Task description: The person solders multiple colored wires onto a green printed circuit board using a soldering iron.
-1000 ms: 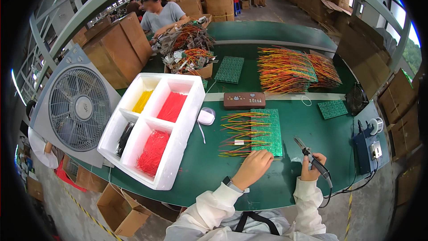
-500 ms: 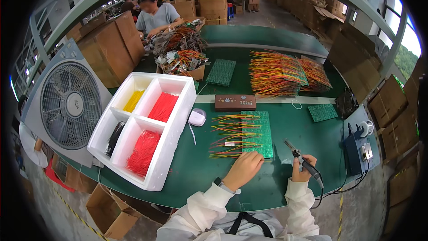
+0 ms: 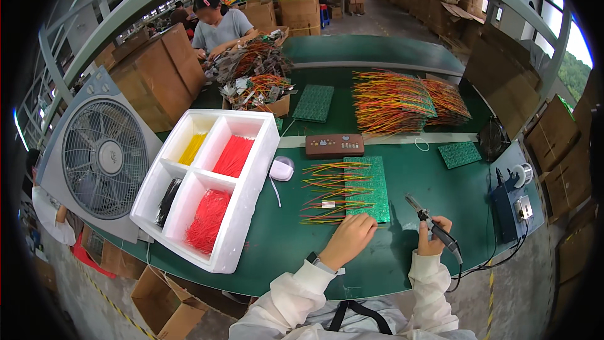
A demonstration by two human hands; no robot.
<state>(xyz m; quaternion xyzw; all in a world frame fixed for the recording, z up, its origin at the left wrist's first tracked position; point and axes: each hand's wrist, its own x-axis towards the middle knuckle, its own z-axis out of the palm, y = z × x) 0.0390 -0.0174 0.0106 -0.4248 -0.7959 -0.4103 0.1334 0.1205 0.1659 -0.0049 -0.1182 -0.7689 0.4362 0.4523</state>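
A green circuit board panel (image 3: 372,182) lies in front of me, with several red and yellow wires (image 3: 324,179) attached and fanning out over its left side. My left hand (image 3: 352,236) is at the panel's near edge, fingers curled and pressed together. Whatever those fingers pinch is hidden. In my right hand (image 3: 434,238), to the right of the panel, is a soldering iron (image 3: 445,236) with a dark handle. Its metal tip points up and left, apart from the panel.
A white foam box (image 3: 240,214) at left holds red, yellow and black wires in compartments. Beyond the panel sit a brown case (image 3: 334,145) and a wired-board stack (image 3: 393,104). A blue soldering station (image 3: 508,208) stands right, a fan (image 3: 104,154) far left. A co-worker (image 3: 220,28) sits across.
The whole view has shifted slightly. Both hands keep nearly the same places, the left by the panel's near edge and the right holding the soldering iron.
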